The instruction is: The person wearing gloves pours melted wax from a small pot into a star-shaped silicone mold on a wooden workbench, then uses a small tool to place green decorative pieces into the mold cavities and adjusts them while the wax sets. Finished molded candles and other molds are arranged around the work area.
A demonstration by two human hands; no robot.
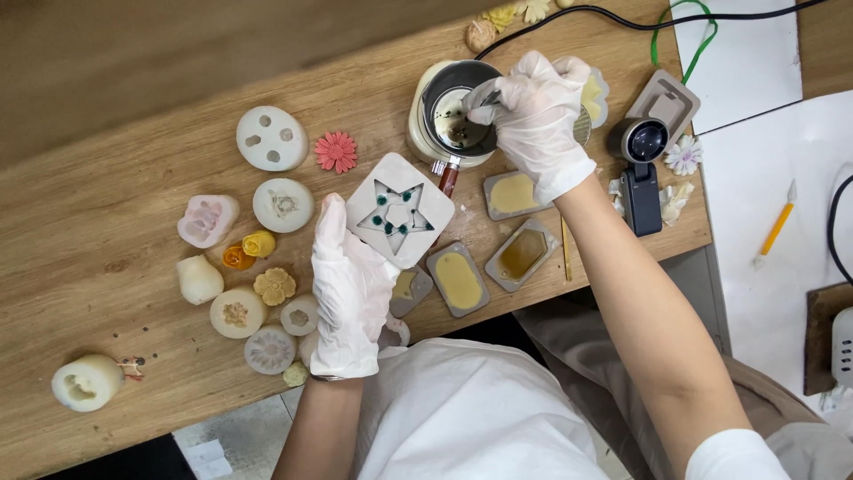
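Note:
My left hand (348, 284), in a white glove, holds a white square silicone mould (400, 210) with a star-shaped cavity that has dark green dots at its points. My right hand (538, 116), also gloved, reaches over a small metal melting pot (455, 114) and grips a thin tool whose tip dips into the pot. The pot has a wooden handle and holds dark residue. Grey moulds filled with yellow wax (458, 279) lie just below the star mould.
Several white flower moulds (272, 138), a pink wax flower (336, 152) and small wax pieces lie on the wooden table (107, 222) at the left. A round lamp on a stand (641, 169) stands to the right, near white sheets and a yellow craft knife (776, 229).

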